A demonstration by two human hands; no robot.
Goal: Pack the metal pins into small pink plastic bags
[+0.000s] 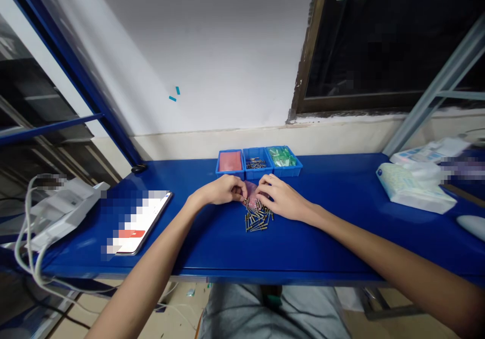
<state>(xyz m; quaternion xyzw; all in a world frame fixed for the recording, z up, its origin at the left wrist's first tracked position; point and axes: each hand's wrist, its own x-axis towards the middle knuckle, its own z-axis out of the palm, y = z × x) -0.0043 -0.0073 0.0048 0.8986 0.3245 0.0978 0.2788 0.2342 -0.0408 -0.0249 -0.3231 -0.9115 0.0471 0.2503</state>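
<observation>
On the blue table (223,245) lies a loose pile of thin metal rivets (258,219), pointing various ways. My left hand (226,189) is at the pile's upper left, its fingers curled together at a pinkish clear bag (251,191); a rivet shows by the fingertips. Across from it, my right hand (279,195) touches the bag's right side, fingers bent, fingertips over the top of the pile. What the right fingers hold, if anything, is too small to tell. The bag lies between both hands, partly hidden by them.
Behind my hands stand three blue bins: one with pink sheets (230,161), one with rivets (256,163), one with green packets (281,156). A tablet (146,223) and white cables (28,223) are left; a tissue pack (415,188) lies right.
</observation>
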